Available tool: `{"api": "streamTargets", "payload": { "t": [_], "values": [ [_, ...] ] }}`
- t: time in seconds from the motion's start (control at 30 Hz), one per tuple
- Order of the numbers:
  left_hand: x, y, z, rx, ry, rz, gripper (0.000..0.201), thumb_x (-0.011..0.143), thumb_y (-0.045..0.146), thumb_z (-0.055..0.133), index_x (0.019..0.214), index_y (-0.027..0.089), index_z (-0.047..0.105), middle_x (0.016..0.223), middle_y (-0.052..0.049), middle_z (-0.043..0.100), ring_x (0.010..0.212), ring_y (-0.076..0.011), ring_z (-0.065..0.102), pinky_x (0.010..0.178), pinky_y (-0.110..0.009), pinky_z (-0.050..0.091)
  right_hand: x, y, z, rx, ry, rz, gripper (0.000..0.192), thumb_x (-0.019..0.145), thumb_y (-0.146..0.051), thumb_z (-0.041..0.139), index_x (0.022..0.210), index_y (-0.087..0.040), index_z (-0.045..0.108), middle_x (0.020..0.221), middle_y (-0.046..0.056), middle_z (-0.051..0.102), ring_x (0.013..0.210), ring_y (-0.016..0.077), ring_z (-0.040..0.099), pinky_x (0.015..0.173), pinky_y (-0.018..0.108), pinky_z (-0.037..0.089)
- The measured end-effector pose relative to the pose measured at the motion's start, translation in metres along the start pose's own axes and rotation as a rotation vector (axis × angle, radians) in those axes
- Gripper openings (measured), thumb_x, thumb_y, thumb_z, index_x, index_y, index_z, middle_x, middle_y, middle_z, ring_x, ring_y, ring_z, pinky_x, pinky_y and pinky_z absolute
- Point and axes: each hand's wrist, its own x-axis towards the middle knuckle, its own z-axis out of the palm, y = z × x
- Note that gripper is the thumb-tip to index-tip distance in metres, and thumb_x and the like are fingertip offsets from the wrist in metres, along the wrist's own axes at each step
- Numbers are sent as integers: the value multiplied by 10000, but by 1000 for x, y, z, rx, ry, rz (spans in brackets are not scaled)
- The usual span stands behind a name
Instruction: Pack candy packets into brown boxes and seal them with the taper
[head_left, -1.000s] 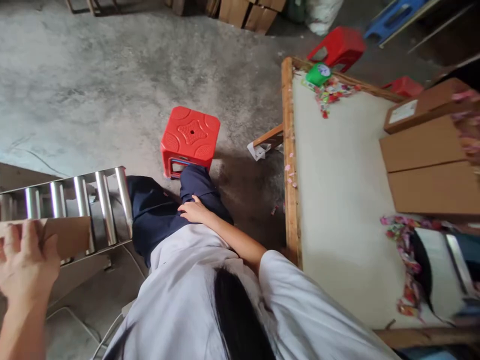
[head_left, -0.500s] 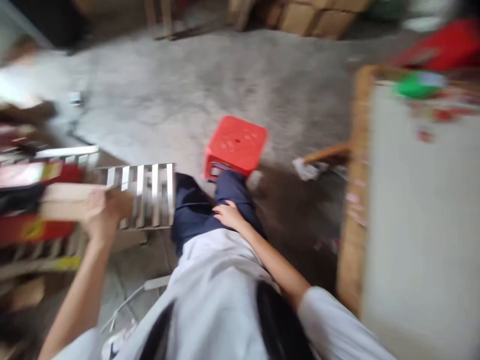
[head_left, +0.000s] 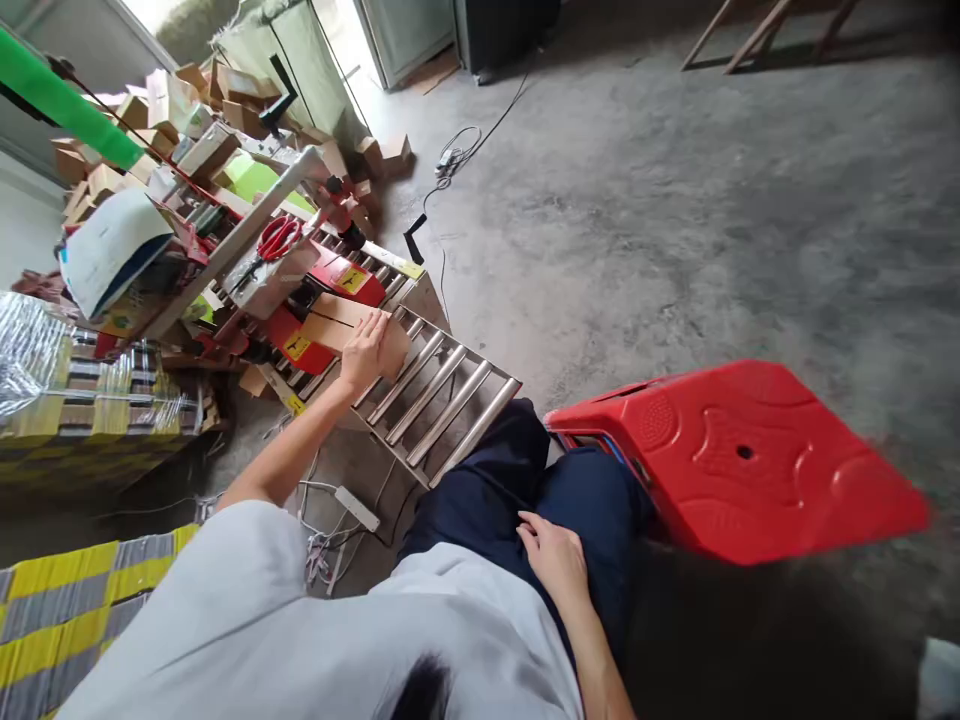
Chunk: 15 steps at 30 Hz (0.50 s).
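The cardboard box (head_left: 341,322) lies flat on the metal rollers (head_left: 435,395), at the mouth of the taping machine (head_left: 300,290) with its red guards. It looks like a small, sealed carton: probably light, with stiff edges and corners but flat faces that would give under a hard press, and dry enough not to slip. On free-turning rollers it should slide with little force, so pushing on its near end or gripping its two long edges seems the best hold. The left hand (head_left: 365,352) rests on the near end of the box, fingers spread flat over the top and not curled around it, with the arm stretched out from the body. The right hand (head_left: 556,556) lies loosely open on the thigh, holding nothing, just beside the red stool (head_left: 739,455) and well apart from the box.
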Motion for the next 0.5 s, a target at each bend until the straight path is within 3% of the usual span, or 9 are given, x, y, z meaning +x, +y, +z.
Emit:
{"api": "streamTargets", "payload": {
  "t": [0.13,0.27,0.4,0.5],
  "values": [
    [0,7,-9,67,-63,16,506,996,286,318,1433,111,507,1494,-159,498,1466,-224,374,1243,-466,286,26,15,-26,59,-174,46,370,933,-331,396,1101,-242,713,1105,77,756,903,228,729,854,361,498],
    [1,-9,-22,155,-112,-56,520,994,292,303,1429,82,495,1495,-185,488,1465,-223,375,1236,-458,301,59,50,-47,469,-352,141,424,863,-492,401,1073,-268,694,992,61,764,693,211,736,742,349,571],
    [24,-46,-37,222,-189,-225,534,955,234,334,1457,100,456,1523,-185,451,1480,-233,345,1219,-485,319,85,87,-66,807,-333,330,602,647,-689,512,1024,-254,688,945,95,757,774,296,756,652,401,623],
    [33,-51,-43,295,-174,-409,602,872,108,378,1471,98,439,1551,-205,398,1511,-271,264,1222,-547,270,88,94,-95,762,-343,294,469,595,-652,550,868,-297,691,830,71,764,787,321,759,717,429,636]
  ]
}}
